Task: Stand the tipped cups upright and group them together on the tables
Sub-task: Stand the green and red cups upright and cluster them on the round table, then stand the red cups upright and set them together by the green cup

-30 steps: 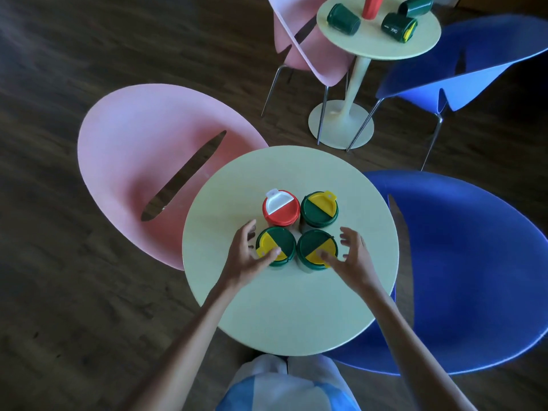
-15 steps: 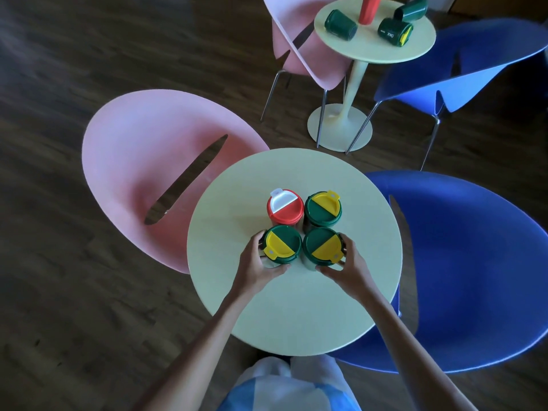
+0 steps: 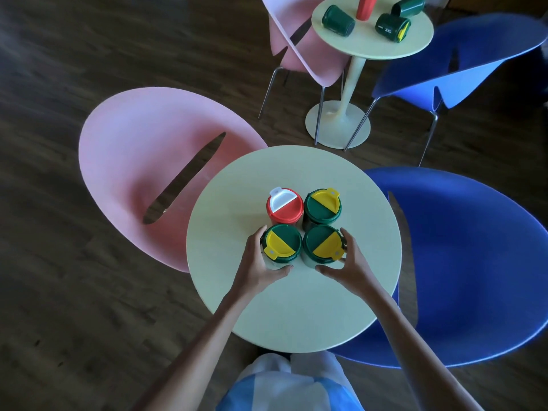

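Both hands were wrapped round cups on the near bench [image 3: 296, 315]. The left hand [image 3: 256, 264] curled about the left green cup [image 3: 280, 243], and the right hand [image 3: 347, 262] about the right green cup [image 3: 323, 243]. Behind them, packed close, stood the red cup [image 3: 284, 206] and the rear green cup [image 3: 322, 206]. All four were upright in a tight square, so this bench looked finished to me.

The next move turned on the far bench [image 3: 370, 46], well apart at 1 o'clock from the hands, where the tipped green cups [image 3: 338, 20] lay on their sides. The lettered cup [image 3: 391, 28] had its long axis roughly 9-to-3, yellow lid toward 3. The right hand was nearer.

Both tops were pale, smooth and round. A pink chair [image 3: 133, 149] and a blue chair [image 3: 474, 262] stood on the dark plank floor [image 3: 59, 262].
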A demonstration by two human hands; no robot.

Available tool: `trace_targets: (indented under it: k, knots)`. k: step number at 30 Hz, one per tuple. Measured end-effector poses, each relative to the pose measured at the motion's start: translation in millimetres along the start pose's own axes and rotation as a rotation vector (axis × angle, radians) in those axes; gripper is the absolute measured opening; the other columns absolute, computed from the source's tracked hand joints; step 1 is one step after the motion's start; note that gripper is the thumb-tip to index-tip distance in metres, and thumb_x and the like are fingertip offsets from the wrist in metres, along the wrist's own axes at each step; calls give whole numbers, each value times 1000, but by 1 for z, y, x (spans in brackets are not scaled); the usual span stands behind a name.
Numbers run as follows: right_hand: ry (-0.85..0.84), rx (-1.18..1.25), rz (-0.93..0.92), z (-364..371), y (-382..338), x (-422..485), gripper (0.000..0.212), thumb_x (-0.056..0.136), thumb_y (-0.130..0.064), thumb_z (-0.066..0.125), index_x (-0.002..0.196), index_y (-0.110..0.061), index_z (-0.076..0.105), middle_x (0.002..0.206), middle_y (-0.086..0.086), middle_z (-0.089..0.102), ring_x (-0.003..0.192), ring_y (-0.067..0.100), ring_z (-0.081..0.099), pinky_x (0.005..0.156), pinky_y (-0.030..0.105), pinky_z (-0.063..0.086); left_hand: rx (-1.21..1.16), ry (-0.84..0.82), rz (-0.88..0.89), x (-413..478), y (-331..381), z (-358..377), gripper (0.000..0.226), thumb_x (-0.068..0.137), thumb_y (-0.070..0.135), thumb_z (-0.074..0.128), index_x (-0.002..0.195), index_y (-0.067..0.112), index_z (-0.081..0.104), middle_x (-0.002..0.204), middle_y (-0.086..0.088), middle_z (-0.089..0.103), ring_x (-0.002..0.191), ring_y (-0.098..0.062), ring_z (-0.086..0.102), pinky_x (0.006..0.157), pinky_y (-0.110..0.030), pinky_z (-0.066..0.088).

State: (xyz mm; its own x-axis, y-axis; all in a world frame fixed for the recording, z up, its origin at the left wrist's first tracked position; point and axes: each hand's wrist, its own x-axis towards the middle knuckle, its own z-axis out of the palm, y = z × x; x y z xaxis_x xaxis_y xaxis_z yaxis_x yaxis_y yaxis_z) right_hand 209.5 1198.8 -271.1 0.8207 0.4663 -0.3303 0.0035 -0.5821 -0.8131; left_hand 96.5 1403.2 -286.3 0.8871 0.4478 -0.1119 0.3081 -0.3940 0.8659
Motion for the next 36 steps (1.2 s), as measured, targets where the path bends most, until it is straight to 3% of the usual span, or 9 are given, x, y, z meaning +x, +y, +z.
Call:
trace_targets:
  k: [4,8,14,17,19,22,24,29,36]
  knots:
    - [20,8,-29,1,-2,-1,94,68,-21,84,142,-18,27,137,3,42,121,16,46,102,35,46,28,18,26,1,4,-1,87,63,30,85,135,20,39,124,11,45,112,0,43,90,-4,36]
    - [24,-8,-35,2,-2,1,91,68,-21,84,141,-16,28,133,2,44,117,13,45,98,30,46,31,26,34,1,3,-1,86,63,30,86,135,20,39,125,7,47,111,1,43,88,-3,37]
    - [40,-51,10,-4,-2,-4,95,71,-40,79,145,-17,24,142,3,41,128,16,43,105,41,43,66,52,79,-3,16,-9,81,68,42,77,135,14,40,125,11,44,115,3,40,91,1,29]
    - [158,-14,-12,-14,-12,-19,70,84,-50,59,140,-17,35,137,4,48,125,17,48,98,42,46,140,142,216,-5,31,-16,58,79,44,63,126,10,51,118,4,54,110,-6,50,93,-15,41]
    - [241,-125,-37,-25,-17,-34,56,90,-53,43,133,-16,46,132,4,54,122,20,51,95,42,47,175,144,286,-6,41,-19,44,83,42,58,115,12,58,106,1,61,98,-11,57,84,-29,49]
    - [329,-560,-54,-41,-15,-62,41,95,-42,45,127,-18,54,127,2,59,120,24,52,92,39,44,173,13,316,-14,60,-16,34,83,43,53,105,17,60,94,9,61,86,-8,60,71,-28,52]
    - [340,-694,-9,-47,-9,-82,41,93,-40,49,127,-20,54,126,1,60,119,25,52,93,39,42,268,-81,386,-18,68,-5,35,82,45,52,104,19,61,94,9,63,86,-6,61,69,-23,50]
    - [333,-719,163,-63,10,-136,51,86,-49,56,129,-23,50,127,-2,57,121,23,48,97,37,38,532,-308,557,-31,85,40,46,82,49,47,107,13,62,104,0,67,95,-21,65,76,-34,51]
    - [446,-621,345,-102,43,-219,50,81,-55,58,121,-27,52,119,-3,58,118,19,51,94,35,40,721,-465,690,-66,134,99,44,87,48,50,121,19,53,118,2,60,109,-23,57,90,-36,40]
